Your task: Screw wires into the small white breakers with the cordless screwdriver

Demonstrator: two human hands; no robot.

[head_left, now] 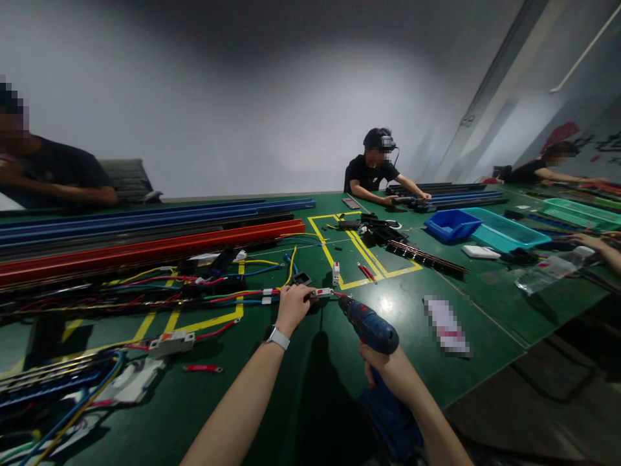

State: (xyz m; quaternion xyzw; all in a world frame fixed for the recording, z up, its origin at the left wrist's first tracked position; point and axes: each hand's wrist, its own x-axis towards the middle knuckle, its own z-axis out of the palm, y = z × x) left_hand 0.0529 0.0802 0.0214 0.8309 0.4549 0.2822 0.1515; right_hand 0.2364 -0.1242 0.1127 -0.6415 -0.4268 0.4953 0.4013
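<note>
My left hand (292, 307) pinches a small white circuit breaker (324, 292) that has a red mark on its face, holding it just above the green table. In my right hand (385, 366) is a blue cordless drill (371, 323), gripped by its handle. The drill's tip points at the right end of the breaker, near a short red wire; I cannot tell whether it touches. A second white breaker (336, 273) stands upright just behind. Two short red cables (367, 272) lie to its right. Coloured wires (252, 296) run from the left toward my left hand.
Long blue rails (204, 219) and a red rail (233, 237) lie at the back left. A blue bin (451, 226), a teal basket (509, 232) and a clear plastic container (550, 270) are on the right. Co-workers sit around the table (402, 310).
</note>
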